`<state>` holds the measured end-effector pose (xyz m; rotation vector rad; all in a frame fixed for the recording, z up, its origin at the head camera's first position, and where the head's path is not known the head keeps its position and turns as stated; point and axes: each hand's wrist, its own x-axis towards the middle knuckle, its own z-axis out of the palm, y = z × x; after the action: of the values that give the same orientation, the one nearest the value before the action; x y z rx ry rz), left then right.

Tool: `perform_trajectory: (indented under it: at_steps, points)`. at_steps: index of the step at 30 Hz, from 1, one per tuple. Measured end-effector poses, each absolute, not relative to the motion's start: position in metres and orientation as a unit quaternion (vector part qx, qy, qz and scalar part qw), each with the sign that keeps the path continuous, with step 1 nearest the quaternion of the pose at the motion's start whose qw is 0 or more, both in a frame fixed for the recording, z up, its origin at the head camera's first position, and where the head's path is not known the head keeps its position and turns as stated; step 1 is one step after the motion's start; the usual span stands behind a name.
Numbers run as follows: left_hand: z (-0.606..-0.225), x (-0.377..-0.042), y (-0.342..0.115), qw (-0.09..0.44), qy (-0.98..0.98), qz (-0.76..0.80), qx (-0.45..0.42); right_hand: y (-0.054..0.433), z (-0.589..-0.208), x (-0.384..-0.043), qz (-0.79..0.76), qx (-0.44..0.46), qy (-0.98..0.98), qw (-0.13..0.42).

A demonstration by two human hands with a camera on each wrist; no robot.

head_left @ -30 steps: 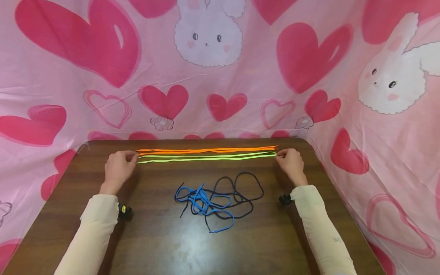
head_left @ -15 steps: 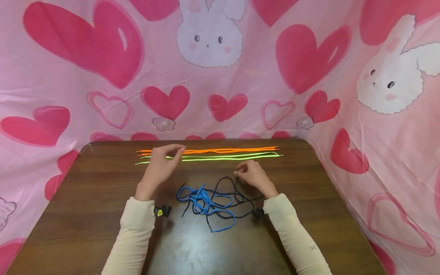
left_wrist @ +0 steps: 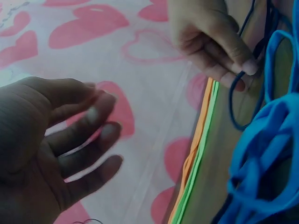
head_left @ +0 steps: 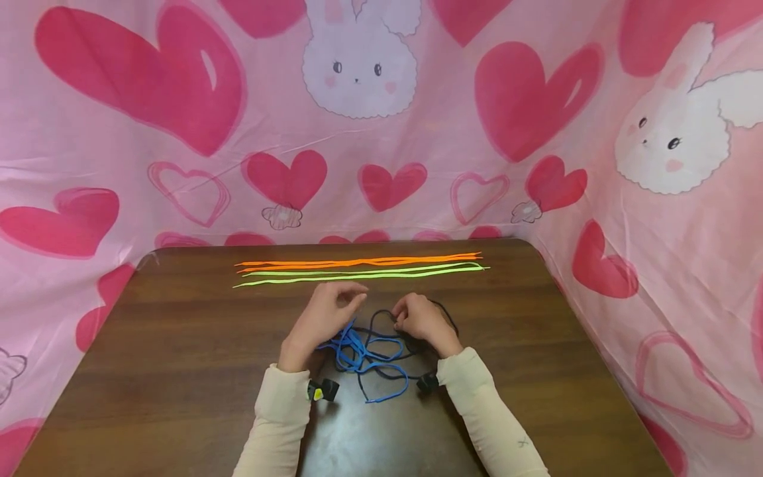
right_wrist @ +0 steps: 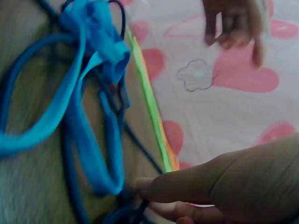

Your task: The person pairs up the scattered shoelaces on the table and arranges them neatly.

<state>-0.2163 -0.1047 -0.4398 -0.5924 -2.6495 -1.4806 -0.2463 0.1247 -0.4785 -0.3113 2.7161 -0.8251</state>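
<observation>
My right hand (head_left: 424, 322) pinches a dark navy shoelace (left_wrist: 231, 105) between thumb and fingertips, as the left wrist view shows. That lace lies tangled with a blue shoelace (head_left: 353, 351) mid-table. My left hand (head_left: 326, 317) hovers above the left side of the tangle, fingers loosely bent and apart, holding nothing. Behind the hands, an orange shoelace (head_left: 280, 264) and a yellow-green shoelace (head_left: 280, 283) lie stretched out side by side, each doubled in length. Part of the dark lace is hidden under the right hand.
The brown wooden table (head_left: 149, 371) carries all the laces. Around its back and sides hangs a pink cloth (head_left: 429, 132) printed with hearts and rabbits. A small black camera (head_left: 324, 391) is strapped at the left wrist, another at the right.
Both hands have left the ends of the yellow-green lace and come inward and nearer, to the tangle. The right hand has taken hold of the dark lace; the orange and yellow-green laces stay laid out.
</observation>
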Motion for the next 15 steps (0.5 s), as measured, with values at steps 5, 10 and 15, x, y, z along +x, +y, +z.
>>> perform_trajectory:
  at_steps: [5,10,15]
  points:
    - [-0.444,-0.208,-0.097,0.002,-0.867,-0.461,-0.188,0.119,-0.459,-0.233,-0.282,-0.151,0.933,0.164]
    - [-0.441,-0.200,-0.094,-0.006,-0.874,-0.445,-0.196,0.116,-0.438,-0.216,-0.285,-0.193,0.925,0.163]
    - [-0.430,-0.192,-0.092,-0.041,-0.872,-0.432,-0.227,0.116,-0.417,-0.196,-0.301,-0.228,0.914,0.147]
